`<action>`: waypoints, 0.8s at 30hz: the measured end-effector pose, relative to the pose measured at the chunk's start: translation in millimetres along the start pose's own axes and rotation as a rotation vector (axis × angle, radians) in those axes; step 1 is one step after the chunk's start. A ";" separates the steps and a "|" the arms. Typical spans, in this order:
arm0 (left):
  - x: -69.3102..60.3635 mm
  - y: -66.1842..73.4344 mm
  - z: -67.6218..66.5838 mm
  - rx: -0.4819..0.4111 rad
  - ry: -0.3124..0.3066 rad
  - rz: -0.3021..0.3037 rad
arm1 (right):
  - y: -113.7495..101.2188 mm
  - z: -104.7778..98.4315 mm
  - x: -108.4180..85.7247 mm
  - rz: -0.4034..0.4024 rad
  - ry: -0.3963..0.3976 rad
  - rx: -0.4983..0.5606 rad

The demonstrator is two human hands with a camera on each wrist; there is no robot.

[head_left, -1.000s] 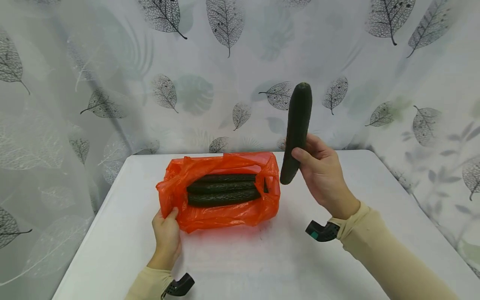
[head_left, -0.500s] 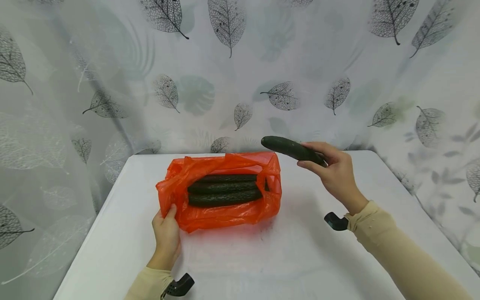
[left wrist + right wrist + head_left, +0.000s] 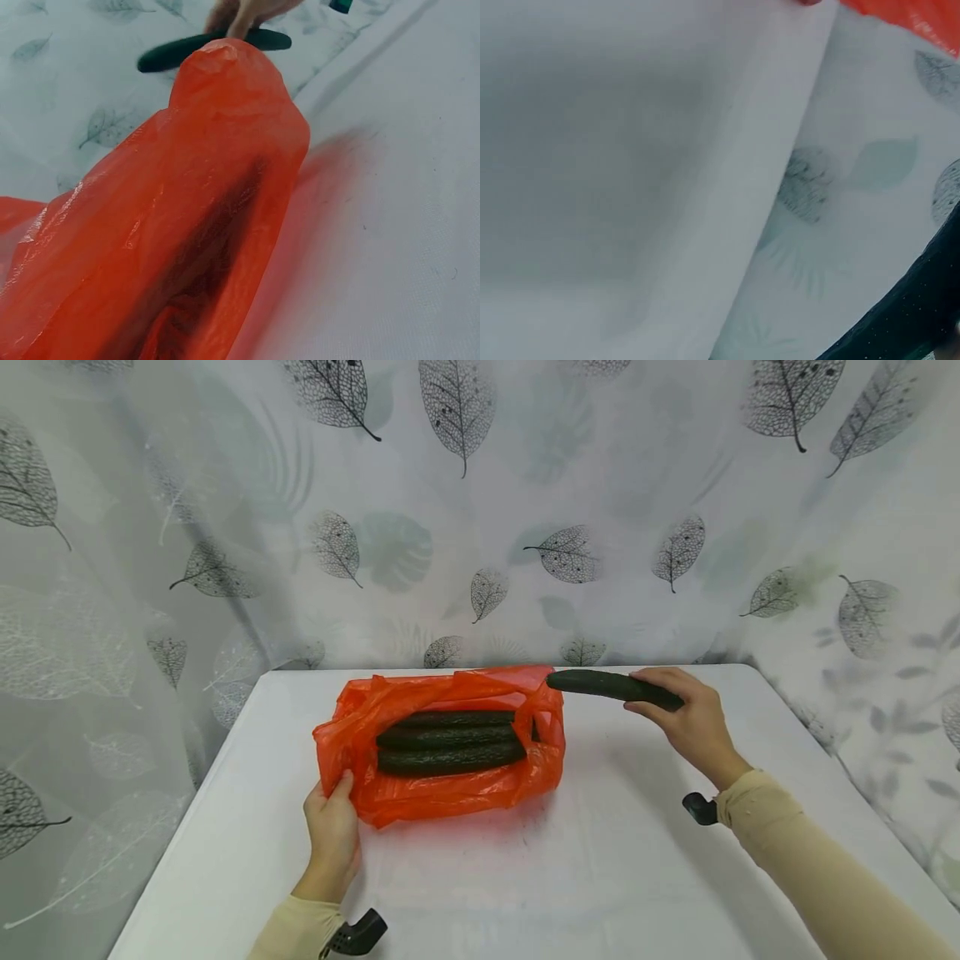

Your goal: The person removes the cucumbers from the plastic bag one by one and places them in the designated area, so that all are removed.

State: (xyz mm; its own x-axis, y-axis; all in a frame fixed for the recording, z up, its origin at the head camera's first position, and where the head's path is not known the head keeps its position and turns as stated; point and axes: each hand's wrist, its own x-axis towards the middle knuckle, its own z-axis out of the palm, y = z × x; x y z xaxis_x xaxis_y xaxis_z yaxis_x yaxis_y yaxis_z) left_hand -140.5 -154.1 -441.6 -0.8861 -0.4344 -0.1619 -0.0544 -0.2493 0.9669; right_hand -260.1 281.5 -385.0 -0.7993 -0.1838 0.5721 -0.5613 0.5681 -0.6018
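In the head view my right hand (image 3: 693,718) grips a dark green cucumber (image 3: 600,683) near its right end. The cucumber lies almost level in the air, its left tip by the upper right corner of a red plastic bag (image 3: 450,803). My left hand (image 3: 332,831) pinches the bag's left edge, thumb on top. Through the bag's opening several cucumbers (image 3: 450,758) show, lying side by side. In the left wrist view the bag (image 3: 217,142) fills the middle, with the held cucumber (image 3: 176,54) behind it. The right wrist view catches part of that cucumber (image 3: 907,307) at its lower right.
A white table (image 3: 480,885) lies under the bag, with its far edge just behind it. Leaf-patterned curtain (image 3: 480,510) rises at the back and along both sides. Black wrist cameras (image 3: 360,932) sit on both wrists over beige sleeves.
The right hand has tipped the cucumber from near upright to almost level, then lowered it and shifted it right. The left hand and the bag have stayed put.
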 end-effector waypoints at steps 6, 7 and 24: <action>0.1 2.7 0.7 -0.013 0.008 0.021 | 29.5 -5.9 -6.2 0.017 -0.089 -0.112; 0.3 3.2 0.8 -0.016 0.009 0.025 | 33.2 -6.9 -7.3 0.027 -0.104 -0.131; -0.6 6.1 -1.8 0.006 0.008 0.009 | 79.2 -21.1 -15.6 0.123 -0.269 -0.314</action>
State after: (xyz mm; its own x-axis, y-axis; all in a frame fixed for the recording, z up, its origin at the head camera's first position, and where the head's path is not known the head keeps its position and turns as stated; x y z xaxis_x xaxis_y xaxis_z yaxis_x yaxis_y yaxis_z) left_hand -139.5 -156.9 -436.0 -0.8828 -0.4435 -0.1551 -0.0494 -0.2407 0.9693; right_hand -287.5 346.3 -429.8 -0.9068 -0.2787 0.3163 -0.3995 0.8077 -0.4336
